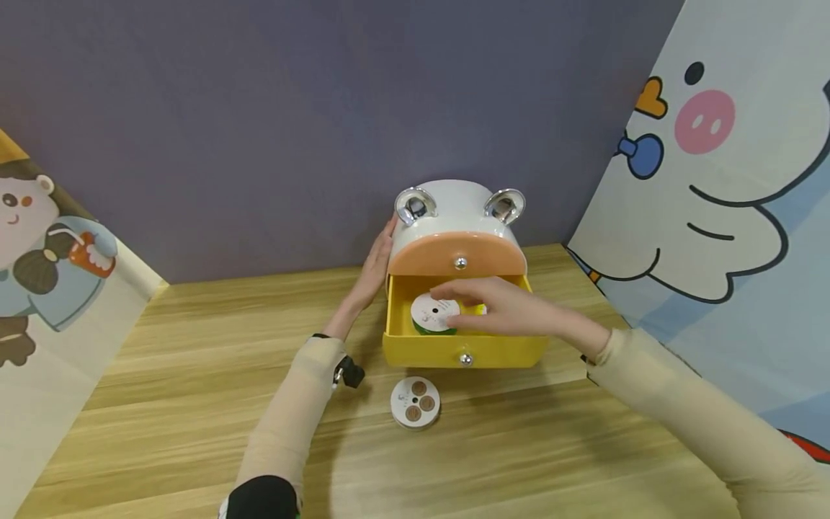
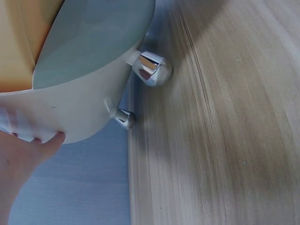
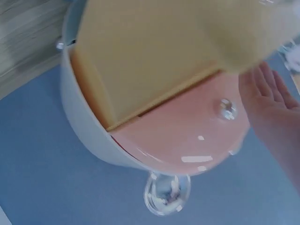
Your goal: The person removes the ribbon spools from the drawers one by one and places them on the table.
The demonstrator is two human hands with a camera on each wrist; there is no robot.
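Note:
A frog-like two-drawer box (image 1: 457, 205) has a white body, silver ring-shaped ears and an orange upper drawer front (image 1: 421, 254), pushed in. Its yellow lower drawer (image 1: 415, 352) is pulled out. Flat against the box's left side rests my left hand (image 1: 375, 267), and its fingertips touch the white wall (image 2: 84, 119) in the left wrist view. My right hand (image 1: 499, 306) reaches over the drawer with loose fingers around the right edge of a white-faced spool with green ribbon (image 1: 429, 311). Whether they touch it is unclear. The right wrist view shows the hand (image 3: 272, 105) beside the upper knob, its fingertips hidden.
A second white spool (image 1: 405, 398) with brown round marks lies on the wooden table (image 1: 246, 339) before the drawer. Something yellow (image 1: 480, 310) sits in the drawer, partly behind my right hand. A grey panel (image 1: 259, 144) stands behind, with printed cartoon panels (image 1: 746, 187) at the sides.

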